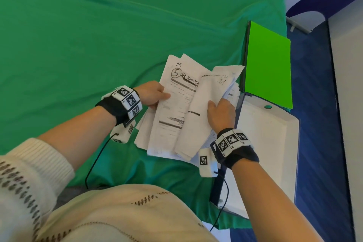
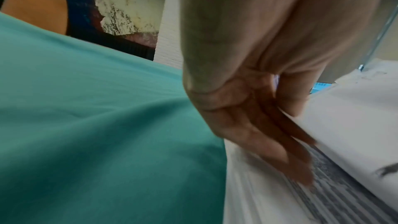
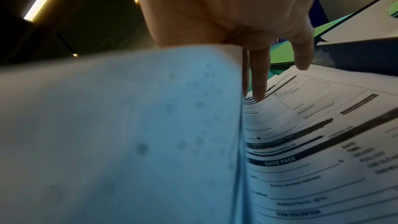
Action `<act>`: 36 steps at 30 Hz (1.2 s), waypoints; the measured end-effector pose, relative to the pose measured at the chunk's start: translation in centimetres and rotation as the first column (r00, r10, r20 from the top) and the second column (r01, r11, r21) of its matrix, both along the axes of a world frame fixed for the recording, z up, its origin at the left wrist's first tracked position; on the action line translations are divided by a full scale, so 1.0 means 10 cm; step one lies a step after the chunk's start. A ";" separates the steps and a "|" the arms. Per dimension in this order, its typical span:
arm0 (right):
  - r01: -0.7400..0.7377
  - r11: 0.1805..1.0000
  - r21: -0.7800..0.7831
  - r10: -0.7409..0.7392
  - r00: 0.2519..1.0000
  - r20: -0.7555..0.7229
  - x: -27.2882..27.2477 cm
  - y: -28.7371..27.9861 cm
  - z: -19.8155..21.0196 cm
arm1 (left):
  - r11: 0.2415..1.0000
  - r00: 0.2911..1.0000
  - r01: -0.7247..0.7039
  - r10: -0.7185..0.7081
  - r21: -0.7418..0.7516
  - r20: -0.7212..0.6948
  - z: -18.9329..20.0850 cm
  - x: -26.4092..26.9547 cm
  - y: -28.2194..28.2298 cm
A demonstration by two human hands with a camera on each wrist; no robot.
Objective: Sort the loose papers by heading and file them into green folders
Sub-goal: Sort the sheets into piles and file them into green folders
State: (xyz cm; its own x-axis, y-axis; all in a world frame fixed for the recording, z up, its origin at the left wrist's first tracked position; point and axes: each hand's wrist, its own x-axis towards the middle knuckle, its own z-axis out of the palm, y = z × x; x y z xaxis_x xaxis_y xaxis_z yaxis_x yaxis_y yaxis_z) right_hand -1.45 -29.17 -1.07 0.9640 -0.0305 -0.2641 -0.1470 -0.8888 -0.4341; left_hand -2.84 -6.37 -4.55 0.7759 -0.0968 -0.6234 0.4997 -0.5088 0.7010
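A messy stack of white printed papers (image 1: pixel 176 108) is held above the green cloth. The top left sheet bears a circled "5" and handwritten "HR". My left hand (image 1: pixel 152 94) grips the stack's left edge, thumb on top and fingers (image 2: pixel 269 142) underneath. My right hand (image 1: pixel 221 113) pinches a lifted sheet (image 1: pixel 204 108) that bends up from the pile; in the right wrist view this sheet (image 3: pixel 129 134) fills the left and a "GATE PASS" form (image 3: pixel 312 151) lies below the fingers (image 3: pixel 258 77). A bright green folder (image 1: pixel 267 65) lies closed to the right.
A green cloth (image 1: pixel 98 35) covers the table. An open dark blue binder with a white inside (image 1: pixel 265 153) lies under my right wrist, at the table's right edge. Blue floor (image 1: pixel 318 124) and a white wall are beyond it. Cables hang from both wristbands.
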 end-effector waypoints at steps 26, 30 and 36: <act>0.059 0.974 0.219 -0.071 0.996 0.045 -0.05 0.27 0.13 | 0.977 0.999 -0.032 0.039 -0.213 0.027 0.55 -0.17 -0.50; 0.052 0.981 0.186 -0.072 0.993 0.099 -0.02 0.32 0.15 | 0.954 0.998 -0.047 0.055 -0.297 0.019 0.57 -0.20 -0.54; 0.051 0.952 0.300 -0.094 0.987 0.129 0.02 0.26 0.17 | 0.890 0.957 -0.287 0.281 -0.356 -0.070 0.45 -0.14 -0.48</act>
State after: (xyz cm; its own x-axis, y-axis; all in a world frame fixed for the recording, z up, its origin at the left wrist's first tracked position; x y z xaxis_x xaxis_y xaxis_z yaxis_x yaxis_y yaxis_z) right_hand -1.29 -26.55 0.60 0.9900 -0.0426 -0.1345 -0.1250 -0.7069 -0.6961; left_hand -4.24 -11.18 -0.10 0.7939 -0.0932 -0.6008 0.5979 -0.0597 0.7994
